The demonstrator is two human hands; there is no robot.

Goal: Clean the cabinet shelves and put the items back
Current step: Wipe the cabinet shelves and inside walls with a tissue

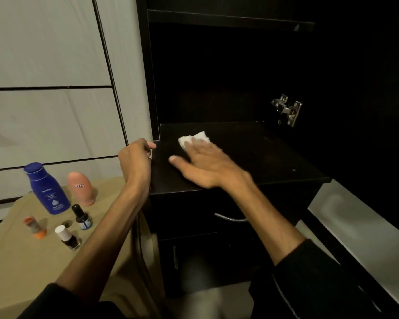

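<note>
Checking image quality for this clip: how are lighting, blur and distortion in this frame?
Head view: dim overall; the black cabinet's interior above the shelf is nearly lost in darkness. Right hand on the white cloth is slightly motion-blurred; left hand and the blue bottle are sharper. Wide-angle bending curves the drawer lines at left.

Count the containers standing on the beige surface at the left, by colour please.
Blue bottle: 1
Pink bottle: 1
Black-capped small bottle: 1
White-capped small bottle: 1
Orange small bottle: 1
Total: 5
</note>
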